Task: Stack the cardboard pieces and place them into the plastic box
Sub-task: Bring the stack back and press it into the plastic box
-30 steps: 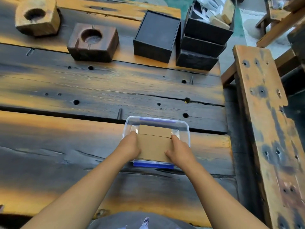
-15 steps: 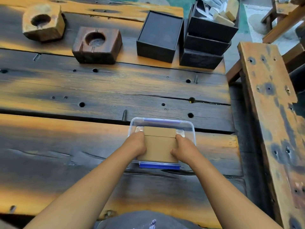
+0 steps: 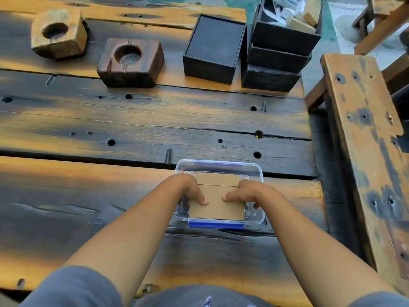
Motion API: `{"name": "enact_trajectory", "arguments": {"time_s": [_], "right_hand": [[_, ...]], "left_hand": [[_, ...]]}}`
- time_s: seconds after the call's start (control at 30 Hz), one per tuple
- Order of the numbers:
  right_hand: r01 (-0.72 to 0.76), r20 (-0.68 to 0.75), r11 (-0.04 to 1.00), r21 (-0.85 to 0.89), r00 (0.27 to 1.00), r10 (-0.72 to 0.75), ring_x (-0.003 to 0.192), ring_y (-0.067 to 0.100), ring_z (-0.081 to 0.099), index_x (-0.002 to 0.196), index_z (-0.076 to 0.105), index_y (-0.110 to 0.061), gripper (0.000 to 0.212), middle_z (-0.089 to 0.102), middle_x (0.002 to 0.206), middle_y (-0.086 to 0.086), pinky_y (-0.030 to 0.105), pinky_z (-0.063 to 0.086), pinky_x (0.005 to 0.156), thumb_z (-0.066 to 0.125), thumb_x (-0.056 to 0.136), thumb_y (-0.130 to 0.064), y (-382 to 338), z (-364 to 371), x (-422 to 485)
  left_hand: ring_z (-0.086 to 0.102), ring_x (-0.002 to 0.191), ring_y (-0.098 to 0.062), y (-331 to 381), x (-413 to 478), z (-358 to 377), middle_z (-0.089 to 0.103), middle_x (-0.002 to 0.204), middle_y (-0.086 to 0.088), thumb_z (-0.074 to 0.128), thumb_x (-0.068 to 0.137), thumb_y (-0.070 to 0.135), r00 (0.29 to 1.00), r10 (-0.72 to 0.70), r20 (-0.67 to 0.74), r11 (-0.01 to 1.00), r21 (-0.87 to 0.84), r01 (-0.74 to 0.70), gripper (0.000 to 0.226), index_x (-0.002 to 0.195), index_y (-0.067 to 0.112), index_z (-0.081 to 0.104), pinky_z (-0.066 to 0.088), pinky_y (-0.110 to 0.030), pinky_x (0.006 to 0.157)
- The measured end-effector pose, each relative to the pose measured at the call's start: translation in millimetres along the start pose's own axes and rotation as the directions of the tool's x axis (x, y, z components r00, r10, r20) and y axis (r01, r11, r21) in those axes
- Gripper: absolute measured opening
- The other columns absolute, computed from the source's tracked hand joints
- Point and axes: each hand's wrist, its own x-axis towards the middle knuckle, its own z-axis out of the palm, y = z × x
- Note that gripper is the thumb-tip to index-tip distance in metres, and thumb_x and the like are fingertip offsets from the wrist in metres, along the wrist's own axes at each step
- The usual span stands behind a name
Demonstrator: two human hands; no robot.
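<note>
- Both hands are down in the plastic box (image 3: 254, 171), which sits near the front edge of the table (image 3: 132, 120).
- The left hand (image 3: 190, 189) grips the left side of the cardboard pieces (image 3: 218, 206), thumb flat on top; its fingers curl under and are hidden.
- The right hand (image 3: 247, 192) mirrors it on the right side, thumb pressing the top sheet, fingers tucked out of sight beside the box wall.
- The stack sits inside the box, its near edge over the blue clip (image 3: 215, 224); whether it touches the bottom is hard to tell.
- A seam runs across the cardboard at the back; how many pieces lie there cannot be counted.
- Far back: two wooden blocks (image 3: 130, 63) with round hollows, and black boxes (image 3: 214, 45), the topmost cut off by the frame.
</note>
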Motion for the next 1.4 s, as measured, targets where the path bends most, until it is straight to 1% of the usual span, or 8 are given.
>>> {"name": "enact_trajectory", "arguments": {"time_s": [0.27, 0.5, 0.57, 0.7, 0.9, 1.1, 1.27, 1.4], "right_hand": [[0.007, 0.056, 0.998, -0.058, 0.998, -0.004, 0.124, 0.031, 0.053, 0.145, 0.037, -0.012, 0.088, 0.046, 0.146, 0.011, 0.045, 0.048, 0.104, 0.075, 0.076, -0.052, 2.4, -2.4, 4.9], [0.025, 0.089, 0.997, 0.069, 0.996, -0.031, 0.125, 0.028, 0.053, 0.14, 0.045, -0.016, 0.081, 0.051, 0.142, 0.007, 0.045, 0.046, 0.106, 0.08, 0.073, -0.046, 13.7, -9.7, 12.5], [0.018, 0.087, 0.999, 0.049, 0.996, -0.022, 0.125, 0.029, 0.053, 0.14, 0.044, -0.016, 0.085, 0.05, 0.143, 0.007, 0.045, 0.047, 0.105, 0.081, 0.071, -0.049, 12.7, -9.1, 13.7], [0.01, 0.087, 1.0, 0.015, 0.996, -0.011, 0.127, 0.031, 0.051, 0.143, 0.04, -0.013, 0.095, 0.046, 0.146, 0.009, 0.046, 0.048, 0.104, 0.08, 0.069, -0.056, 7.5, -7.8, 14.4], [-0.02, 0.175, 0.998, 0.063, 0.984, 0.009, 0.124, 0.031, 0.055, 0.14, 0.042, -0.009, 0.091, 0.049, 0.142, 0.01, 0.044, 0.055, 0.097, 0.086, 0.069, -0.045, 8.7, -13.4, 14.4], [-0.046, 0.217, 0.994, 0.101, 0.976, 0.023, 0.124, 0.031, 0.055, 0.139, 0.043, -0.007, 0.091, 0.051, 0.139, 0.012, 0.043, 0.055, 0.098, 0.087, 0.068, -0.043, 8.8, -13.8, 14.4], [-0.042, 0.203, 0.995, 0.093, 0.979, 0.022, 0.127, 0.032, 0.053, 0.141, 0.042, -0.009, 0.091, 0.048, 0.143, 0.011, 0.045, 0.054, 0.099, 0.087, 0.069, -0.042, 8.9, -12.4, 16.0], [-0.037, 0.221, 0.991, 0.129, 0.975, 0.007, 0.126, 0.03, 0.053, 0.139, 0.045, -0.01, 0.089, 0.051, 0.142, 0.01, 0.044, 0.053, 0.1, 0.086, 0.068, -0.045, 12.0, -13.6, 16.4]], "left_hand": [[0.052, 0.131, -0.039, 4.3, 8.6, -2.6, 0.047, 0.147, -0.023, 0.087, 0.07, 0.043, 0.998, -0.027, 0.059, 0.999, 0.037, 0.025, 0.103, 0.15, 0.004, 0.034, 0.045, -0.051, 0.109], [0.045, 0.136, -0.034, -6.4, 6.6, -9.9, 0.045, 0.149, -0.012, 0.084, 0.075, 0.043, 0.99, 0.077, 0.115, 0.994, -0.083, -0.068, 0.093, 0.149, 0.011, 0.038, 0.04, -0.046, 0.114], [0.041, 0.141, -0.034, -6.4, 7.6, -6.3, 0.038, 0.156, -0.012, 0.083, 0.073, 0.05, 0.992, 0.07, 0.108, 0.997, -0.023, -0.067, 0.101, 0.152, 0.011, 0.033, 0.038, -0.046, 0.117], [0.056, 0.128, -0.036, 2.4, 8.8, 1.7, 0.048, 0.149, -0.017, 0.072, 0.069, 0.073, 0.999, 0.025, 0.023, 0.989, 0.148, -0.028, 0.11, 0.15, 0.008, 0.036, 0.046, -0.047, 0.109], [0.053, 0.13, -0.035, -6.2, 7.1, -14.2, 0.052, 0.143, -0.013, 0.078, 0.072, 0.06, 0.991, 0.094, 0.096, 0.995, 0.019, -0.097, 0.097, 0.146, 0.007, 0.043, 0.045, -0.047, 0.111], [0.043, 0.141, -0.034, 0.7, 10.7, -0.9, 0.039, 0.157, -0.012, 0.066, 0.066, 0.08, 0.996, 0.013, 0.088, 0.997, 0.077, -0.02, 0.117, 0.155, 0.014, 0.03, 0.037, -0.048, 0.116], [0.05, 0.134, -0.036, -1.7, 13.7, -6.1, 0.047, 0.15, -0.018, 0.076, 0.07, 0.067, 0.997, 0.033, 0.063, 0.996, 0.078, -0.038, 0.108, 0.151, 0.007, 0.036, 0.042, -0.049, 0.113], [0.044, 0.14, -0.034, -5.3, 13.2, -10.2, 0.045, 0.152, -0.016, 0.078, 0.074, 0.058, 0.992, 0.051, 0.119, 0.999, 0.008, -0.053, 0.104, 0.151, 0.006, 0.033, 0.035, -0.049, 0.118]]}}
